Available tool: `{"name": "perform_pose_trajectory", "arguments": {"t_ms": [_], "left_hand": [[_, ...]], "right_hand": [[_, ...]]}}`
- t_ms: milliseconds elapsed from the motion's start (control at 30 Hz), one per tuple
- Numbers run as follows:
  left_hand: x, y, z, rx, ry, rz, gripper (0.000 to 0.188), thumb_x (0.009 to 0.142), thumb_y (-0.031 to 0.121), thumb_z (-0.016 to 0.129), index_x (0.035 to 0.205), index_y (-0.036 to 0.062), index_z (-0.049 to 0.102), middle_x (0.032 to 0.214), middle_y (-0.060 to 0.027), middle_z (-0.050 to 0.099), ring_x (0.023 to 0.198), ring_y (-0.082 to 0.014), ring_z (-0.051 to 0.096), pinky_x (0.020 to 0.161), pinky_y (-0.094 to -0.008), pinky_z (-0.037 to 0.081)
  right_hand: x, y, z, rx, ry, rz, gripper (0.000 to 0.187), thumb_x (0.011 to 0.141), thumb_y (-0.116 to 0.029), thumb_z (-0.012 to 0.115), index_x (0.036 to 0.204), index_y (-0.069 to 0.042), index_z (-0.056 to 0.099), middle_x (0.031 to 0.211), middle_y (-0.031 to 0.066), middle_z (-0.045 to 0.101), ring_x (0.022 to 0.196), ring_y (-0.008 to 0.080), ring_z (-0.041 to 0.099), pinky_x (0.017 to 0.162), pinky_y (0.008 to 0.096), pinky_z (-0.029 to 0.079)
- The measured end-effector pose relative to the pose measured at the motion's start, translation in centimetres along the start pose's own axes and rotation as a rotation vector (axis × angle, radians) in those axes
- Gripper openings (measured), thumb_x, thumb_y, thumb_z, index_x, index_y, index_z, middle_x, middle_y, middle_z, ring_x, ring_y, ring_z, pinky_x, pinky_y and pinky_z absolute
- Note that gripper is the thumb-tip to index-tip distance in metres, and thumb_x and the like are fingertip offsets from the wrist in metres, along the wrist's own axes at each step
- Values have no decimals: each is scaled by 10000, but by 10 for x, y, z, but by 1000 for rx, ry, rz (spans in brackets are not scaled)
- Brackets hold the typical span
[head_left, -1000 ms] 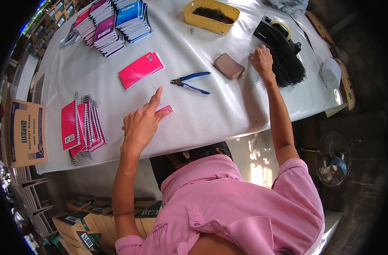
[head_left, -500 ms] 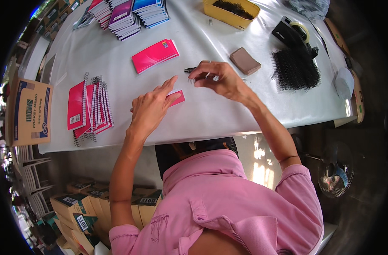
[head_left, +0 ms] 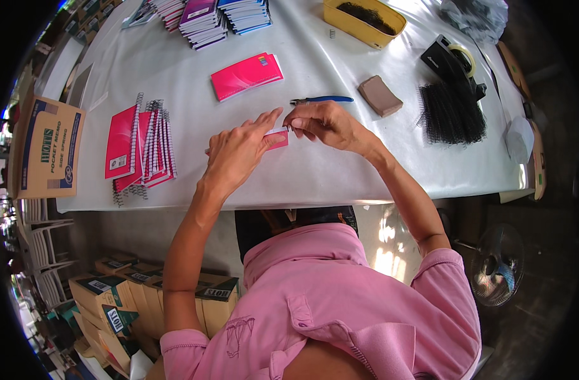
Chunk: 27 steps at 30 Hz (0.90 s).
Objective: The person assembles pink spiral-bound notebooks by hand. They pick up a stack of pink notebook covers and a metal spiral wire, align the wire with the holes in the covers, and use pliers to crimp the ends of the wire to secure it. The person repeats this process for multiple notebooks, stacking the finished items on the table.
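Note:
My left hand (head_left: pixel 235 149) grips a small pink notebook (head_left: pixel 278 139) near the front of the table, thumb on its cover and fingers stretched along its far edge. Most of the notebook is hidden beneath that hand. At the notebook's right end, my right hand (head_left: pixel 324 125) pinches a thin spiral wire against the punched edge; only a short bit of the wire shows. Just beyond lie blue-handled pliers (head_left: pixel 324 99). Farther off rests a small stack of pink notebooks without wire (head_left: pixel 246 76).
Spiral-bound pink notebooks (head_left: pixel 140 145) are piled at left, beside a cardboard box (head_left: pixel 51 149). Purple and blue notebook stacks (head_left: pixel 204 25) stand at the back. To the right are a brown block (head_left: pixel 380 96), black wire coils (head_left: pixel 452 114), a tape dispenser (head_left: pixel 444 60) and a yellow tub (head_left: pixel 362 28).
My right hand has brought the wire in to the notebook's right end. The pliers, mostly covered before, now show. The whole view has shifted slightly.

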<state>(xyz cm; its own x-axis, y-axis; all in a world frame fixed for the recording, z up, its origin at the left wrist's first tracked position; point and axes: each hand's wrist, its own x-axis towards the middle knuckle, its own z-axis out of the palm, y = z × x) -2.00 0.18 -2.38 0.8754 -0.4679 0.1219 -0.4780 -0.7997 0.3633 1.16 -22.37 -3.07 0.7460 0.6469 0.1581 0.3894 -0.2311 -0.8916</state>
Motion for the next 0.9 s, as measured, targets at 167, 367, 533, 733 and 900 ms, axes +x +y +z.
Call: {"name": "perform_pose_trajectory", "arguments": {"t_ms": [167,367,533,733,900], "left_hand": [[1,2,-1,19,-7,-27,508,935,408,572,1410,249,485,1212,-99,655,884,-338,686,728,-434,550],[1,-1,-1,13,-20,-46,518,930,414,575,1407,231,489,1226,-105,647,917,-349,679,732,-440,550],[1,1,-1,7,4,-17,541,916,389,601,1417,229,476,1239,-116,637,926,-350,677,732,-439,550],[2,7,-4,-8,1,-32,570,894,326,642,1422,204,464,1214,-118,647,884,-342,683,728,-441,552],[4,9,-11,-44,-65,-22,497,884,245,661,1361,171,540,1097,-125,686,836,-344,687,729,-458,551]], "right_hand": [[-3,-7,6,-235,136,-95,113,869,3,598,973,43,584,922,160,628,787,316,609,685,420,474],[-6,-16,4,-472,93,-88,207,867,-109,667,966,7,527,994,132,560,828,324,611,700,429,474],[-5,-14,3,-625,47,-107,217,851,-127,683,954,-8,534,999,129,570,839,352,605,696,441,478],[-3,-18,4,-620,17,-68,205,851,-111,671,996,-16,562,984,157,584,881,374,611,669,460,486],[-1,-28,10,-546,83,-120,197,858,-112,667,989,-11,560,1023,147,571,884,365,586,695,451,468]]}}
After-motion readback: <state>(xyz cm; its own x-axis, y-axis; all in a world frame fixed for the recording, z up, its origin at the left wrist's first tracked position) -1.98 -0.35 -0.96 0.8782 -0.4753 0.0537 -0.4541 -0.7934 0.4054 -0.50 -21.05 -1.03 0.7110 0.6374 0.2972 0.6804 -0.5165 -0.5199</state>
